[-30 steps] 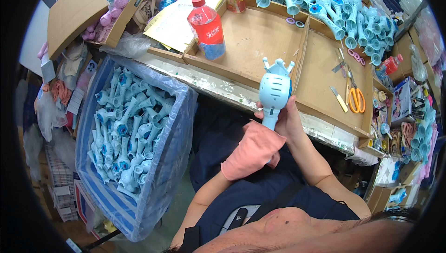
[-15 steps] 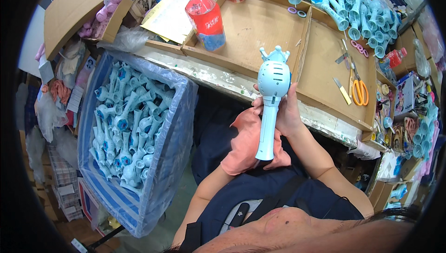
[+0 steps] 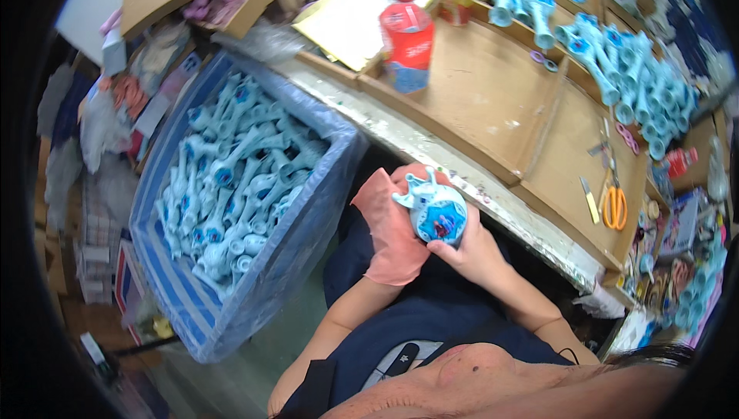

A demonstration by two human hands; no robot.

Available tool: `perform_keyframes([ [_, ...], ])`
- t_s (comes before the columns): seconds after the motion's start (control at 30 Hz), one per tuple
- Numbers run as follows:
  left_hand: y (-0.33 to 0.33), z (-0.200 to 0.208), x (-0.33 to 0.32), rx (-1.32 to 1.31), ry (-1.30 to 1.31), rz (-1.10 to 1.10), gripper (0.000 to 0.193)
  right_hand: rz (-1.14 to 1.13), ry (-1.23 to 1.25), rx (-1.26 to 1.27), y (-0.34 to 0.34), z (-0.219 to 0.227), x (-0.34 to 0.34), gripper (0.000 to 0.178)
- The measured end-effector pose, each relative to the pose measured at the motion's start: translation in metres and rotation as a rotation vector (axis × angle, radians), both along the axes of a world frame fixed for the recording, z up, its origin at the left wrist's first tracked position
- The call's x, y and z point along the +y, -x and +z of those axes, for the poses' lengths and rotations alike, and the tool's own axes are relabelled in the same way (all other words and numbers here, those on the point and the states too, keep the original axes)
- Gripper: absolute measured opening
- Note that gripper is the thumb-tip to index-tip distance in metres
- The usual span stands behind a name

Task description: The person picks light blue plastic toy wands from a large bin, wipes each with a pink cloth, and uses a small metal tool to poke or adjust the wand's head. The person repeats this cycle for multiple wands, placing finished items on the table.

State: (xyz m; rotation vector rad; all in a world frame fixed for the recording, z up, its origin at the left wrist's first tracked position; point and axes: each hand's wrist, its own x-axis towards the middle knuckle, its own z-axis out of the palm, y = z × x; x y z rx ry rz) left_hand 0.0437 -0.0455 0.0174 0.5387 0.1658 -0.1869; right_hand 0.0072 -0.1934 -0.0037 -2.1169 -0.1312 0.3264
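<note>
In front of my lap I hold a light blue plastic toy wand (image 3: 436,215) with a small crown on its round head. A dark blue emblem with a red figure on the head is turned up toward me, and the handle is hidden beneath. My right hand (image 3: 476,249) is closed on the side of the head, thumb near the emblem. A salmon-pink cloth (image 3: 390,226) drapes over my left hand (image 3: 406,174), which is closed on it against the crown side of the wand; most of its fingers are covered.
At left stands a blue striped, plastic-lined bin (image 3: 289,246) full of similar wands. On the workbench are cardboard trays (image 3: 485,111), a red-labelled bottle (image 3: 408,38), orange-handled scissors (image 3: 614,205), a yellow-handled knife (image 3: 591,205) and more wands (image 3: 635,72) piled at far right.
The wand has turned from upright with its slotted side showing to crown toward the left, emblem up. Both hands have come lower and nearer; the view has shifted.
</note>
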Motion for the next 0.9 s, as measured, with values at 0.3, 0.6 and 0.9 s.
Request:
perform_keyframes([
  [0.3,0.003,-0.018,0.019,-0.316,-0.188,-0.273,0.031,0.412,-1.093,1.005,0.001,-0.035,-0.016,0.099],
  [0.6,0.002,-0.038,0.016,0.288,0.617,-0.102,0.027,0.15,-0.296,0.078,0.02,-0.017,-0.004,0.063],
  [0.9,0.005,-0.003,0.019,-0.214,-1.202,0.176,0.021,0.241,-1.007,0.864,0.015,-0.04,-0.03,0.068],
])
